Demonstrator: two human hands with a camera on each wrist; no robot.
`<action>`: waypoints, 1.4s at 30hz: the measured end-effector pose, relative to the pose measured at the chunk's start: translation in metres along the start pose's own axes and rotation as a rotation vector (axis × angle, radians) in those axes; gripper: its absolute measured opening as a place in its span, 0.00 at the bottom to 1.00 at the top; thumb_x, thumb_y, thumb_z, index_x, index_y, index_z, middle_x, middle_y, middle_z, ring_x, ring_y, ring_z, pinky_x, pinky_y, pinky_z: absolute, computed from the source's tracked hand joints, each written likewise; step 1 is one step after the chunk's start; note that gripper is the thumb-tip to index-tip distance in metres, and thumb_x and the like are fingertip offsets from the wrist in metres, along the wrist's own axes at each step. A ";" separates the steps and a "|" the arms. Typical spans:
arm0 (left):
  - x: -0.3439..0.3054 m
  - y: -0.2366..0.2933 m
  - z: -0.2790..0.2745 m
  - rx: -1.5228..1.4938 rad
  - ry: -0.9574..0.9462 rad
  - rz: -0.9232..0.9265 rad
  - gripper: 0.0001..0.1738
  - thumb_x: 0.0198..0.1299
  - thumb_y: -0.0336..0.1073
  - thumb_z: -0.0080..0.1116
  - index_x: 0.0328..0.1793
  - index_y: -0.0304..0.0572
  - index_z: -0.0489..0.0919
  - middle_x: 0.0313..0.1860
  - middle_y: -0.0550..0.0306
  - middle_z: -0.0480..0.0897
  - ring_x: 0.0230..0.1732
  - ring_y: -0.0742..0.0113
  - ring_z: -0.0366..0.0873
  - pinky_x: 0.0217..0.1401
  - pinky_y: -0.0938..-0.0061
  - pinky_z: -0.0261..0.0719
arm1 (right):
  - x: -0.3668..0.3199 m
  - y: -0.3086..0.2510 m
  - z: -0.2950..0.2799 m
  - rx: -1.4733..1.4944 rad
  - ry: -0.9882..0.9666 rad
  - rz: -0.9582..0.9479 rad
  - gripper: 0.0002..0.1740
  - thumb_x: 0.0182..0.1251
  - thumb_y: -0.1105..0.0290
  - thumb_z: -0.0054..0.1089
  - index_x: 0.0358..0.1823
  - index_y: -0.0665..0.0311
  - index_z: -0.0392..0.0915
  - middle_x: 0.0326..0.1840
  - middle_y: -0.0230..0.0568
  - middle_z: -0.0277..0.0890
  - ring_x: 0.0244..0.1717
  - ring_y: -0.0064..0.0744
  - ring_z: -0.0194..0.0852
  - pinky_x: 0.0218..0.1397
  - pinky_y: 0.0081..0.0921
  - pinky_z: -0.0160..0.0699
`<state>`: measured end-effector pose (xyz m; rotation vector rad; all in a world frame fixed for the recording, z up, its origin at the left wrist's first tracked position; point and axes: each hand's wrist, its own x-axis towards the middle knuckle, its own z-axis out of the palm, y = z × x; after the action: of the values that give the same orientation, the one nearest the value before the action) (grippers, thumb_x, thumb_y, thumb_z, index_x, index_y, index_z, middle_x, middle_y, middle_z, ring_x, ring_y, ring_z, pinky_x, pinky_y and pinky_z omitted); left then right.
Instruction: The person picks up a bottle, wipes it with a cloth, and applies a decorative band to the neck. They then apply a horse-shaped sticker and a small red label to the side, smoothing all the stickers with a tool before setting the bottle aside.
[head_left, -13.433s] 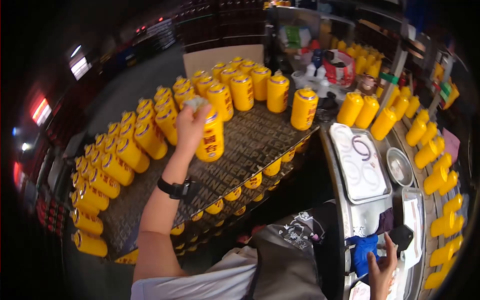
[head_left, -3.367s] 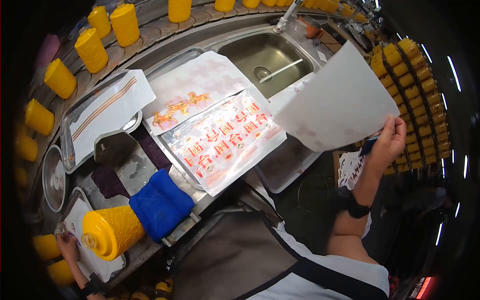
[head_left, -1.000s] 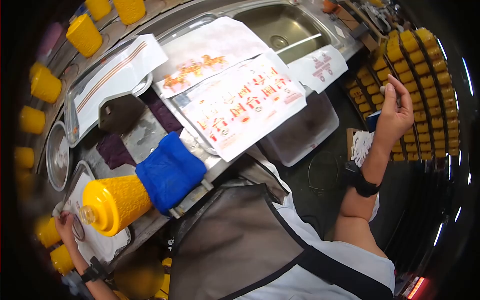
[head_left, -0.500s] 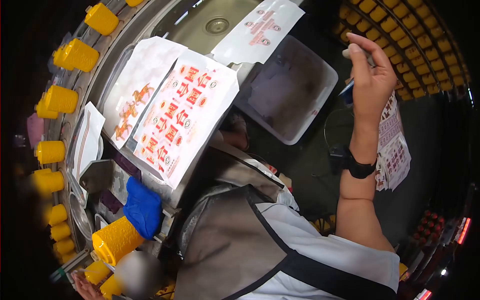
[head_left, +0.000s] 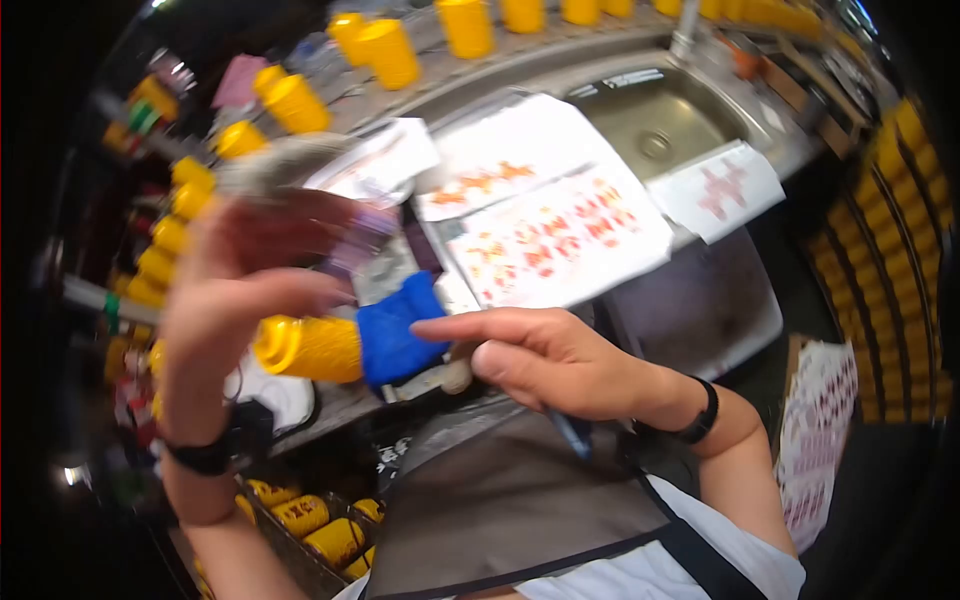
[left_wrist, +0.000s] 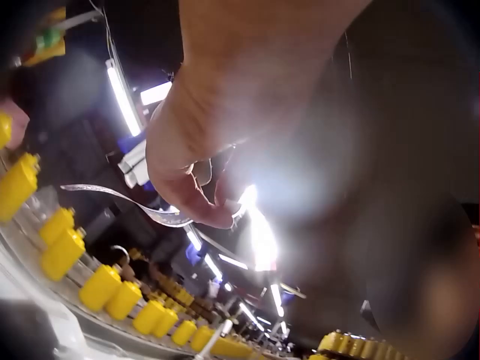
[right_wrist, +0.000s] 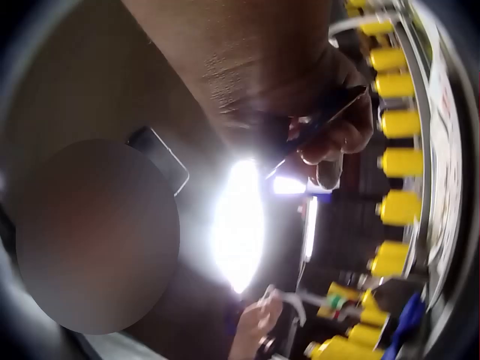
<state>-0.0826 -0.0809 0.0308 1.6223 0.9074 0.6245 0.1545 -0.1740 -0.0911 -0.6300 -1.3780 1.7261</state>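
My left hand [head_left: 235, 290] is raised, blurred, at the left of the head view. Its thumb and fingers pinch a thin curved decal strip [left_wrist: 161, 216], purplish in the head view [head_left: 362, 242]. My right hand [head_left: 570, 370] is in front of the apron with index finger pointing left and thumb beneath it. Its other fingers are curled round a dark blue flat tool with a thin edge [right_wrist: 326, 116]. Pale covers sit on some fingertips. Between the hands a yellow textured bottle [head_left: 325, 348] lies on its side, its base against a blue cloth [head_left: 395, 335] on a stand.
Red-printed decal sheets [head_left: 560, 240] and a gold-horse sheet [head_left: 500, 150] lie on the counter. A smaller sheet [head_left: 725, 190] hangs over the edge by the sink [head_left: 650, 120]. Yellow bottles [head_left: 390, 55] line the conveyor behind. A plastic tub [head_left: 700, 300] stands below.
The right hand, holding a white sheet 3.4 s ago, has since let it go and now comes in leftward toward the bottle. The left hand has risen from the lower left with the strip.
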 end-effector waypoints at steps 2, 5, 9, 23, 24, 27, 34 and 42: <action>-0.007 -0.005 0.023 -0.102 -0.190 -0.064 0.41 0.51 0.14 0.58 0.75 0.38 0.65 0.59 0.52 0.79 0.51 0.69 0.81 0.48 0.75 0.83 | 0.006 -0.005 0.005 0.111 0.029 0.206 0.32 0.81 0.53 0.37 0.75 0.70 0.59 0.58 0.45 0.77 0.15 0.14 0.57 0.19 0.12 0.59; -0.027 -0.022 0.027 -0.063 -0.237 -0.059 0.42 0.52 0.15 0.54 0.77 0.40 0.63 0.57 0.55 0.79 0.46 0.72 0.80 0.44 0.78 0.83 | 0.013 0.004 0.004 0.286 0.094 0.198 0.30 0.79 0.53 0.42 0.71 0.68 0.66 0.32 0.33 0.73 0.13 0.15 0.59 0.18 0.14 0.58; -0.041 -0.044 0.023 0.047 -0.178 -0.010 0.44 0.54 0.18 0.59 0.79 0.36 0.57 0.66 0.49 0.72 0.46 0.71 0.78 0.41 0.81 0.81 | 0.026 0.014 0.006 0.433 0.136 0.250 0.27 0.77 0.57 0.49 0.69 0.67 0.69 0.26 0.30 0.74 0.12 0.16 0.61 0.17 0.15 0.58; -0.142 -0.122 0.003 -0.366 0.293 -0.159 0.32 0.60 0.22 0.58 0.73 0.37 0.67 0.42 0.60 0.82 0.43 0.77 0.79 0.49 0.79 0.78 | 0.113 0.030 0.065 0.080 0.191 0.306 0.13 0.63 0.74 0.65 0.48 0.66 0.75 0.34 0.34 0.80 0.18 0.12 0.67 0.16 0.12 0.64; -0.149 -0.131 0.002 -0.388 0.374 -0.145 0.31 0.60 0.22 0.58 0.71 0.36 0.68 0.43 0.60 0.82 0.43 0.77 0.79 0.49 0.79 0.78 | 0.118 0.033 0.065 0.050 0.171 0.343 0.15 0.64 0.75 0.65 0.51 0.66 0.74 0.33 0.34 0.79 0.18 0.12 0.66 0.16 0.12 0.63; -0.156 -0.144 -0.003 -0.457 0.685 -0.075 0.26 0.61 0.20 0.59 0.67 0.32 0.71 0.44 0.62 0.81 0.44 0.79 0.79 0.50 0.80 0.77 | 0.131 0.048 0.072 0.074 0.157 0.290 0.15 0.64 0.77 0.65 0.50 0.66 0.73 0.34 0.33 0.78 0.17 0.12 0.66 0.15 0.12 0.62; -0.139 -0.161 -0.035 -0.445 0.935 0.067 0.31 0.59 0.20 0.60 0.70 0.35 0.69 0.37 0.64 0.78 0.35 0.80 0.73 0.38 0.85 0.72 | 0.158 0.068 0.096 -0.141 0.219 -0.137 0.21 0.63 0.82 0.61 0.57 0.66 0.71 0.38 0.31 0.77 0.26 0.12 0.69 0.27 0.12 0.67; -0.131 -0.177 -0.037 -0.277 0.912 0.137 0.28 0.60 0.19 0.60 0.68 0.32 0.70 0.41 0.63 0.79 0.42 0.80 0.75 0.53 0.82 0.74 | 0.162 0.076 0.089 -0.332 0.249 -0.259 0.32 0.63 0.83 0.62 0.70 0.68 0.66 0.56 0.42 0.79 0.36 0.14 0.76 0.33 0.10 0.72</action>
<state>-0.2267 -0.1531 -0.1231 1.1242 1.2760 1.5794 -0.0249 -0.0916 -0.1218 -0.7803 -1.5044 1.1829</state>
